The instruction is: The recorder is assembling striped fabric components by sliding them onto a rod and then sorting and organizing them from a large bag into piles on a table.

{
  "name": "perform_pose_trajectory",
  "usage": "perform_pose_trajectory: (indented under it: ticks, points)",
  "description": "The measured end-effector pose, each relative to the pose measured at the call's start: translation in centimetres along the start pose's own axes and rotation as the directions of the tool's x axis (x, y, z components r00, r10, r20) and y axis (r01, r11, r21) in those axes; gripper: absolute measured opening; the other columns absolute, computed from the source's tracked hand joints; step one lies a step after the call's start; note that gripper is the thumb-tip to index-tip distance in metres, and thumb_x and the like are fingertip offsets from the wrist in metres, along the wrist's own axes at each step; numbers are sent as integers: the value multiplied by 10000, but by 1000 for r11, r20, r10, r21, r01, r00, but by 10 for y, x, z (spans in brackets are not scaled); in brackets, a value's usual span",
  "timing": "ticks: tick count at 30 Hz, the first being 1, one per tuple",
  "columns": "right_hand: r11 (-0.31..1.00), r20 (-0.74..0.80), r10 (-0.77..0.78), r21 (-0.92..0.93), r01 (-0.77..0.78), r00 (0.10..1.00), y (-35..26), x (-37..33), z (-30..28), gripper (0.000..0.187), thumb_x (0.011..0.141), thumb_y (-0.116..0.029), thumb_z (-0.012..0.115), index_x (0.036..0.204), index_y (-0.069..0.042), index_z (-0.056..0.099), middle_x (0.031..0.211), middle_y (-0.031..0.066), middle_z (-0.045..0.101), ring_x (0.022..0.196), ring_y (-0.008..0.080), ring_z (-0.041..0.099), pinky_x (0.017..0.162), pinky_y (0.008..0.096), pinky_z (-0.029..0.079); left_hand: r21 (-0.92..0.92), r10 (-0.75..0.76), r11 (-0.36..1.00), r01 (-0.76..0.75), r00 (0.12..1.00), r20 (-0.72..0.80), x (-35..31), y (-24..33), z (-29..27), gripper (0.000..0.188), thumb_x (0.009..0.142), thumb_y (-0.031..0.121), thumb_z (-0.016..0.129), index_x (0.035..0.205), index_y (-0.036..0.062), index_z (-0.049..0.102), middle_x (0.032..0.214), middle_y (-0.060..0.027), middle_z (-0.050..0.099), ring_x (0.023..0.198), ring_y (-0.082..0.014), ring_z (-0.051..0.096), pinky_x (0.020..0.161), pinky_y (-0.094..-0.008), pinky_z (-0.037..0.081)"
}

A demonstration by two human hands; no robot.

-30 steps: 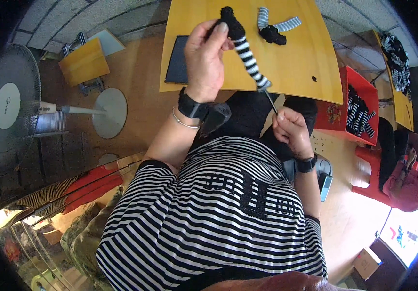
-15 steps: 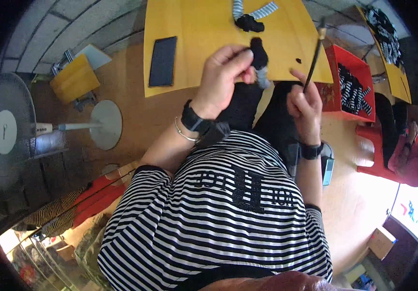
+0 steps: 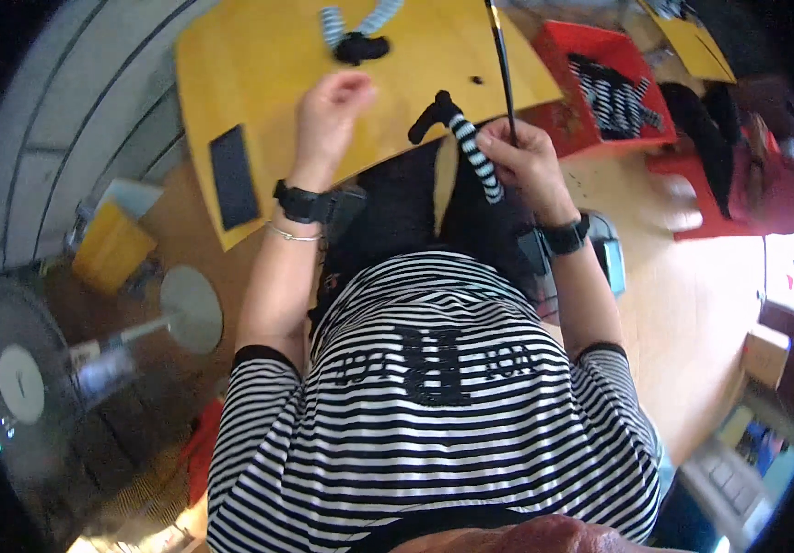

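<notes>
One striped, black-ended knit tube (image 3: 474, 155) is pinched in the right hand (image 3: 530, 168) (left hand (image 3: 328, 118) blurred, grip unclear).

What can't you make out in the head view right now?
All in the head view:
Left hand: exact finger positions, blurred.
Dark rod: upper end, cut off by the top edge; lower end, hidden by the right hand.
Red box: floor, hidden under striped pieces.
Black scrap on the table: too small to identify.
</notes>
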State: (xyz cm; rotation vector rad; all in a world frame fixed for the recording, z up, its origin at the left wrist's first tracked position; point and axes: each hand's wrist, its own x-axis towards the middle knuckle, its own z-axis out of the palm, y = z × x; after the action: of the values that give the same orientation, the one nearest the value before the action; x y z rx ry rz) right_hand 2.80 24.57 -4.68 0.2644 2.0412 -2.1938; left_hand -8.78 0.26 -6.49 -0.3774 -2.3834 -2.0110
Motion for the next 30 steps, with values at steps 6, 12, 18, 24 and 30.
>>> perform_pose_trajectory:
  ticks: [6,12,18,24,30]
  points:
    - [979,-356,-202,-59,194,912,-27,25,-89,146,914,-223,620,947,-86,655,729,-55,592,580,32,515,498,183,366,618,724,455,-641,670,162,75,-26,10,262,821,220,688,1006,35,660,946,-115,688,850,-326,640,794,-399,501]
    - [906,-613,-424,-302,298,667,-10,57,-244,208,925,-105,584,1090,1,651,715,-37,506,546,34,422,473,192,331,543,289,769,-337,941,176,45,-12,-12,195,834,256,669,862,66,701,792,-105,689,757,-289,644,714,-396,485]
    - [946,-653,-256,-19,323,712,25,50,-206,301,953,-284,560,954,-2,666,585,-37,435,464,68,384,422,224,258,671,421,662,-333,906,35,39,-21,-42,112,794,210,684,806,102,712,704,-65,667,691,-289,613,707,-374,454]
    - [972,-530,-130,99,214,838,51,38,-104,306,974,-313,538,884,-37,633,563,-70,346,461,51,288,436,221,198,651,567,474,-593,771,290,55,-15,3,107,769,110,677,871,99,704,877,-74,644,891,-283,597,781,-387,479]
    - [990,-361,-87,70,121,928,63,6,-58,272,962,-278,569,842,-50,656,602,-56,484,518,40,400,479,194,273,595,330,594,-542,838,434,40,-22,8,135,749,85,689,883,65,681,929,-92,595,895,-305,589,778,-384,490]
